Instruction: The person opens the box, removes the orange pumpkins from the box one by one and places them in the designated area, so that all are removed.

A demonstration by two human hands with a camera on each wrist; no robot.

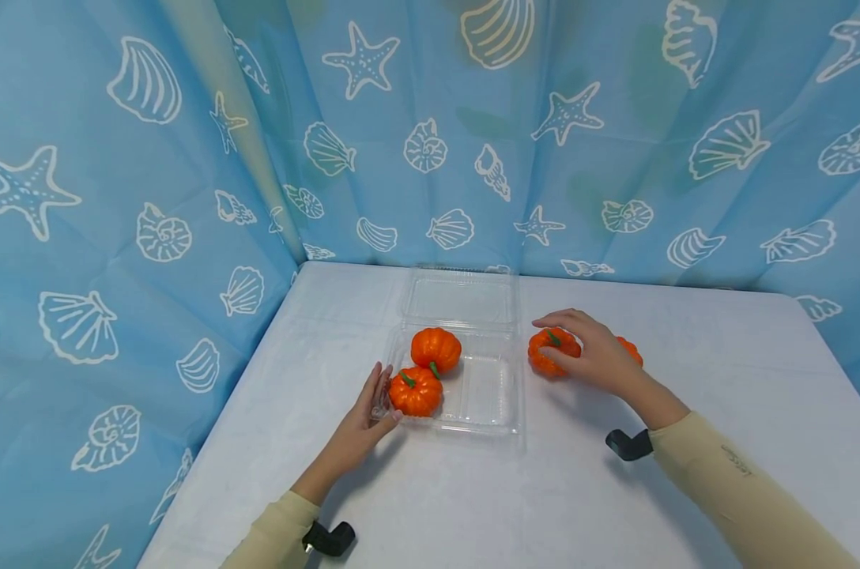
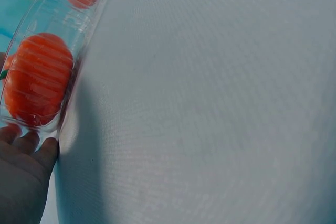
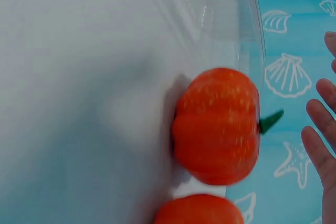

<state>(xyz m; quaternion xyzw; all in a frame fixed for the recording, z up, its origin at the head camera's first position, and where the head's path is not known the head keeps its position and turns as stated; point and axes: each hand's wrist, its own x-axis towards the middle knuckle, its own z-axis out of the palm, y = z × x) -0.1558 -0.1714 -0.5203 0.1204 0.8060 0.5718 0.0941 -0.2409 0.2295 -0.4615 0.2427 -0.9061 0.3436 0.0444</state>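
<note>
A clear plastic clamshell container sits on the table with its lid folded back. Two small orange pumpkins lie in its left half: one behind and one in front. My left hand grips the container's front left corner, thumb on the front wall and fingers along the left side. To the right of the container, my right hand hovers with spread fingers over a third pumpkin, apart from it in the right wrist view. Another pumpkin is partly hidden behind that hand.
A white cloth covers the table. A blue curtain with shell and starfish prints hangs along the back and left sides. Black wrist-worn devices show at both sleeve cuffs.
</note>
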